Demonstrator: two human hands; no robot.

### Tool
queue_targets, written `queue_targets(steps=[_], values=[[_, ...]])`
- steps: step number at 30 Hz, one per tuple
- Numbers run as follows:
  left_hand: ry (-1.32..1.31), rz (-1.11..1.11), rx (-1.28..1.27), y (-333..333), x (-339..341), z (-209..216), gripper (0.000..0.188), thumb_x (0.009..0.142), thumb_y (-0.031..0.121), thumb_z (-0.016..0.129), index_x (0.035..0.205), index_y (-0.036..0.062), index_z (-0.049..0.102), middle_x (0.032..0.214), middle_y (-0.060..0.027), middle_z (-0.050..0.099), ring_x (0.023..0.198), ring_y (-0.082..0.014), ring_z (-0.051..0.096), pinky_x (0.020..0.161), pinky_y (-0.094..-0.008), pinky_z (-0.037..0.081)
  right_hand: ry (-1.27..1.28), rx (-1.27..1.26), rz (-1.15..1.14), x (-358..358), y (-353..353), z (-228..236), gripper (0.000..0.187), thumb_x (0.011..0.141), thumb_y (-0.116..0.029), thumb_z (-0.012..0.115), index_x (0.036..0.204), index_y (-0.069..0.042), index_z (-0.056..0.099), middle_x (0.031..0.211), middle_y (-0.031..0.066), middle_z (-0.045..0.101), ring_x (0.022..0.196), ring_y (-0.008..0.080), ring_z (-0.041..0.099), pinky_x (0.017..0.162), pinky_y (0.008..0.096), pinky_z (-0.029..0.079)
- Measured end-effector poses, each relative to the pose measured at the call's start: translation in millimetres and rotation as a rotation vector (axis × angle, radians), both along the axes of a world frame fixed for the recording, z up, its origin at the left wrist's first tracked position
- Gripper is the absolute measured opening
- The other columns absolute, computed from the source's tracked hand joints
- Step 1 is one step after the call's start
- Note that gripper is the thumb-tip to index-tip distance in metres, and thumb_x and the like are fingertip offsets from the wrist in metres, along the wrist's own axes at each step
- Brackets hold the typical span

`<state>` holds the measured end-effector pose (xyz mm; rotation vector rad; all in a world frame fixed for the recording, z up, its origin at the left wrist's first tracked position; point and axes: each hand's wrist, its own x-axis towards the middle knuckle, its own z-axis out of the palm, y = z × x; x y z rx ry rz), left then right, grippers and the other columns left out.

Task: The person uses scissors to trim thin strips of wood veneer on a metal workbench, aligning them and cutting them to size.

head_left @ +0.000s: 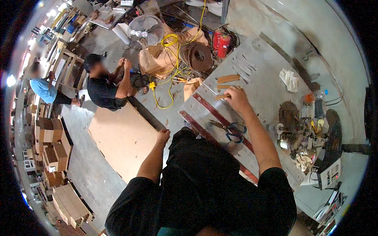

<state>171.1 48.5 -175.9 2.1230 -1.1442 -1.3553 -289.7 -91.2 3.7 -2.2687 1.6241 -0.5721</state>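
And here, on the right side, the near brown strip (221,96) is found at the left edge of the metal table (271,63), its right end pinched under the right hand (237,99), fingers bent down and narrowed onto it. Just beyond it, two more brown strips (228,78) are laid side by side, and farther off a loose spread of pale strips (244,65) is seen.

To the left, well away from the table's top, the left hand (163,136) is held near the corner of a broad tan board (122,133). Its fingers look curled, but how tightly, or whether anything is held, cannot be told.

Now the handling: by its slim shape, the strip is judged light, and fairly stiff along its length; little slipping is expected if the face is as dry and matt as it looks. Some risk of bending or snapping must be allowed for if it is gripped at one end only; a light pinch across the middle, by both long edges, would be safer. Nearer, scissors (227,128) are laid across the table's red band (208,105).
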Motion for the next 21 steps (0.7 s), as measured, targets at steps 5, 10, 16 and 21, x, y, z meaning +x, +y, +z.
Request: queue_targets(steps=[5,10,16,21], values=[[0.023,0.046,0.031,31,13,-15,0.027,0.084,0.024,0.060,0.090,0.0012,0.072,0.071,-0.0114,0.068,0.065,-0.0211,0.065,0.061,-0.0371,0.050,0.000,-0.109,-0.094,-7,-27,8,0.035,0.067,-0.017,0.081,0.098,-0.013,0.066,0.108,0.0076,0.062,0.109,0.0336,0.056,0.088,0.0506,0.045],[0.104,0.147,0.093,43,9,-13,0.029,0.084,0.024,0.063,0.098,0.0002,0.071,0.068,-0.0083,0.065,0.057,-0.0190,0.060,0.054,-0.0344,0.048,0.127,-0.044,-0.016,-27,-42,0,0.027,0.070,-0.019,0.079,0.093,-0.011,0.067,0.101,0.0083,0.062,0.106,0.0341,0.056,0.088,0.0515,0.045],[0.051,0.119,0.160,57,8,-24,0.036,0.086,0.031,0.065,0.106,0.0008,0.070,0.079,-0.0113,0.067,0.068,-0.0229,0.063,0.062,-0.0398,0.051,0.132,-0.086,0.039,-17,-63,8,0.019,0.075,-0.018,0.071,0.091,-0.009,0.066,0.095,0.0112,0.067,0.095,0.0348,0.062,0.084,0.0513,0.048],[-0.310,0.020,0.106,54,40,-86,0.035,0.086,0.034,0.064,0.099,0.0023,0.070,0.093,-0.0147,0.069,0.086,-0.0324,0.065,0.077,-0.0430,0.052,0.260,-0.213,0.034,-15,-98,-17,0.029,0.079,-0.020,0.069,0.105,-0.007,0.065,0.105,0.0170,0.063,0.102,0.0372,0.059,0.089,0.0524,0.046]])
